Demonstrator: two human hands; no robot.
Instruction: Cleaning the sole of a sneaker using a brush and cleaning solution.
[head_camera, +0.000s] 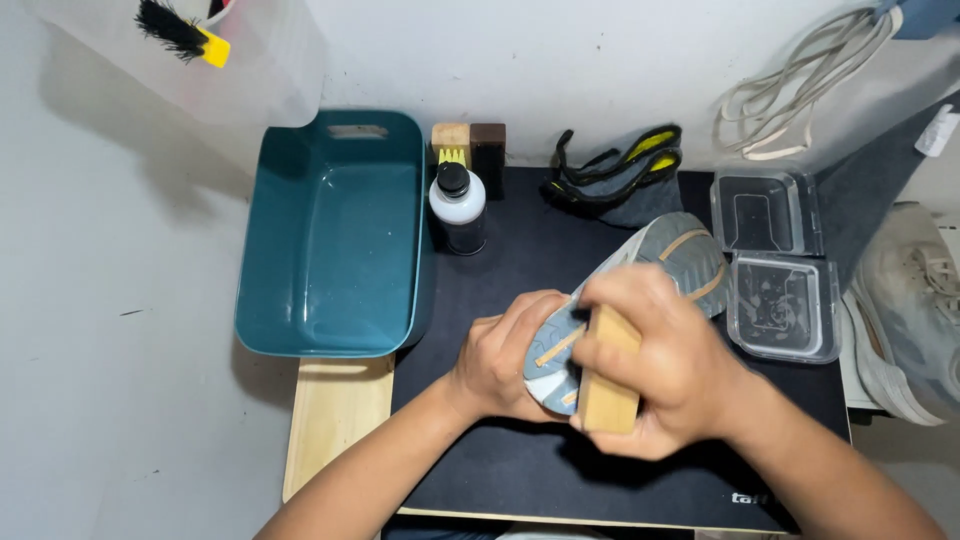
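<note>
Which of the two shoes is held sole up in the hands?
The grey shoe over the black mat, gripped by the left hand; the pale shoe lies untouched at the right edge.

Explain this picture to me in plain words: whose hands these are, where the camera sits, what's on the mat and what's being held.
There is no machine; a person's two bare hands are seen from a camera on their head, looking down. The left hand grips a grey sneaker turned sole up. The right hand presses a wooden-backed brush against the sole. They work over a black mat. Around it lie a teal basin, a small bottle with a black cap, two clear plastic containers, crumpled grey insoles with yellow, and a second shoe at the right edge.
</note>
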